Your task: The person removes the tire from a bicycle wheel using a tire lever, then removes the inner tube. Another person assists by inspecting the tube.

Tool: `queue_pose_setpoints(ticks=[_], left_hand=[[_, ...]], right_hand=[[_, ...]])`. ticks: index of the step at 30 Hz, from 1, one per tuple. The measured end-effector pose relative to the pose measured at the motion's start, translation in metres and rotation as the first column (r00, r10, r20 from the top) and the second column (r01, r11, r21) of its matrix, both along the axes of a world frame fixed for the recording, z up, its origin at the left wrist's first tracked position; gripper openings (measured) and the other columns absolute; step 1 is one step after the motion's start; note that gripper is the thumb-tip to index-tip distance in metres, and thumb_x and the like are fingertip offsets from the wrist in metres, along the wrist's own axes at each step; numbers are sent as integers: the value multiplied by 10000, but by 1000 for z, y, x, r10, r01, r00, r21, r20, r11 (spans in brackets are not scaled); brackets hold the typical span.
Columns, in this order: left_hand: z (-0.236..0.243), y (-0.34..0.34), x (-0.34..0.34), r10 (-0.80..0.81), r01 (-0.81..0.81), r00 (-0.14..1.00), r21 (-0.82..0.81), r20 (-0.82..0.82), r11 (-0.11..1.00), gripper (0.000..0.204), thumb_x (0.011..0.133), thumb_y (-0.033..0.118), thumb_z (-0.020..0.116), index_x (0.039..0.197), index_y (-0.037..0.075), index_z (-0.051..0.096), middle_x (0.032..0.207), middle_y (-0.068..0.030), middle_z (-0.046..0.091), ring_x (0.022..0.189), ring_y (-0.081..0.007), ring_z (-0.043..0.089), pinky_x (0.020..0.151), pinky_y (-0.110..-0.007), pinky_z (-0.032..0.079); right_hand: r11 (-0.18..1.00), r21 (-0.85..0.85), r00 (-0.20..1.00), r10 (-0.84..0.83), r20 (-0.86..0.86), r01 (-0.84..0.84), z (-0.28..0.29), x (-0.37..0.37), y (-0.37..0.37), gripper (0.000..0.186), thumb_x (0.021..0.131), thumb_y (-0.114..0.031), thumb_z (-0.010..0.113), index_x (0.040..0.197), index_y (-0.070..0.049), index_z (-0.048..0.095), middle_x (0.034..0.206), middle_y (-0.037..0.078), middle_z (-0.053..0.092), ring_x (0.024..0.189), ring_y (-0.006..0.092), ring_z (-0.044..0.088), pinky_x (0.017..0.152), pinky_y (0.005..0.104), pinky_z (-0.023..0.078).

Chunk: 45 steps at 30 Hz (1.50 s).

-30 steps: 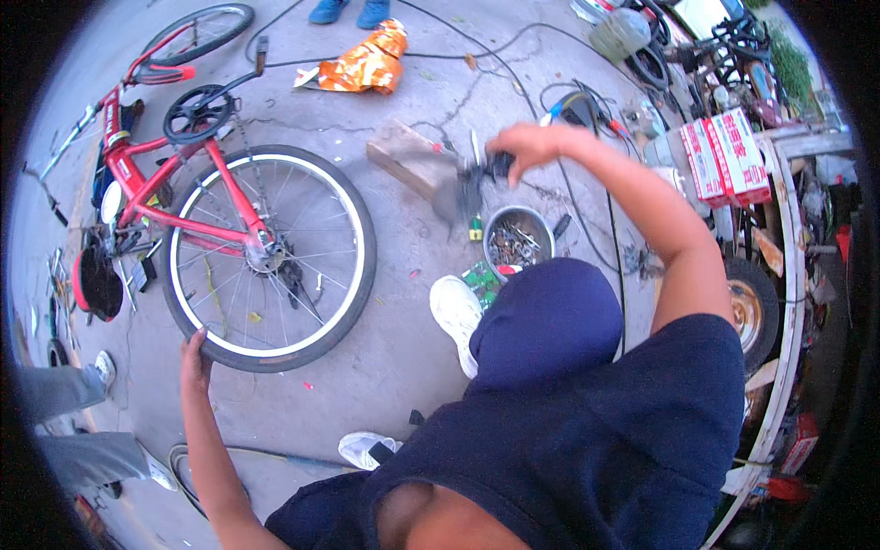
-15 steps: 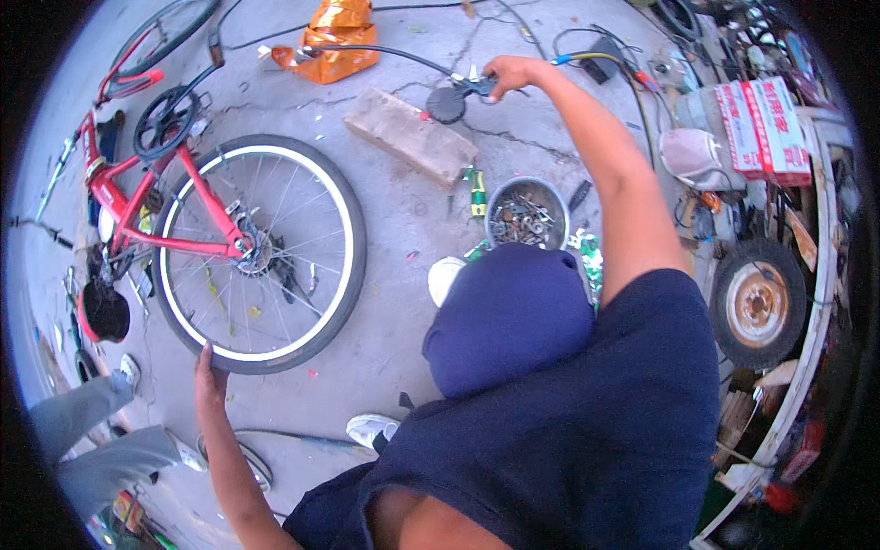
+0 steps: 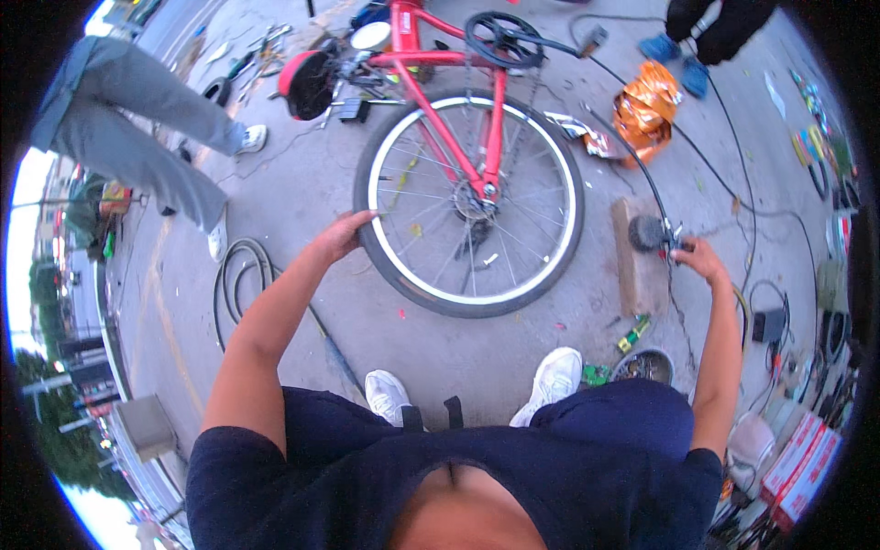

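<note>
By the right grip (image 3: pixel 702 259), a dark round-headed tool (image 3: pixel 648 234) is held in curled fingers, its head just left of them and seen over a block (image 3: pixel 640 266). By the left grip (image 3: pixel 345 235), the left edge of the bicycle wheel (image 3: pixel 474 202) is touched; how tightly its fingers are closed cannot be told. The red frame (image 3: pixel 436 119) is placed farther off, the orange wrapper (image 3: pixel 644 112) far right.
</note>
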<state>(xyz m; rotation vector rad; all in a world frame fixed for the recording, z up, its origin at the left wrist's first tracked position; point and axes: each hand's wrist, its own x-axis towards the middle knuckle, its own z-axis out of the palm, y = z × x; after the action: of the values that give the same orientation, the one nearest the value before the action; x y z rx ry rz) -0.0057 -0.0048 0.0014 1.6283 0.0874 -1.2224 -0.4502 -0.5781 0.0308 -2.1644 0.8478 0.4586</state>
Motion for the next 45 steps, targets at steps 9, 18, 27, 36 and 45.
queue_pose_setpoints(ticks=[9,18,27,36,45], left_hand=[[-17,55,28,131,-130,990,24,-52,991,567,860,487,539,1162,12,484,1026,-153,584,915,-267,590,826,-406,486],[-46,144,53,-683,-23,545,823,486,568,253,741,209,612,961,90,645,1059,-143,588,1007,-292,552,821,-427,454],[-8,140,69,-626,-251,576,842,526,477,218,744,163,550,920,155,678,1156,-137,505,1131,-339,427,916,-489,375],[-41,135,104,-461,-53,543,576,702,816,253,699,218,616,910,93,678,942,-180,647,914,-319,606,820,-366,478],[161,11,-13,-912,658,49,673,408,336,321,758,168,648,1047,50,570,1000,-148,586,973,-310,560,842,-419,443]], right_hand=[[935,-295,972,145,-187,-196,15,15,11,412,749,-315,688,987,12,607,964,180,608,894,271,577,773,369,438],[843,-507,470,526,709,-179,247,195,213,315,750,-76,677,1044,-20,577,916,120,556,827,212,536,696,306,436],[408,-901,-32,909,416,-150,353,199,274,331,715,-108,715,998,-25,564,908,111,549,785,222,514,665,321,419],[364,-921,-72,924,377,-139,332,260,290,281,695,-156,731,893,-37,571,874,105,541,749,241,503,652,340,407],[332,-553,415,909,-28,-764,126,377,212,267,764,-181,641,987,-61,555,936,129,601,865,299,594,717,431,461]])
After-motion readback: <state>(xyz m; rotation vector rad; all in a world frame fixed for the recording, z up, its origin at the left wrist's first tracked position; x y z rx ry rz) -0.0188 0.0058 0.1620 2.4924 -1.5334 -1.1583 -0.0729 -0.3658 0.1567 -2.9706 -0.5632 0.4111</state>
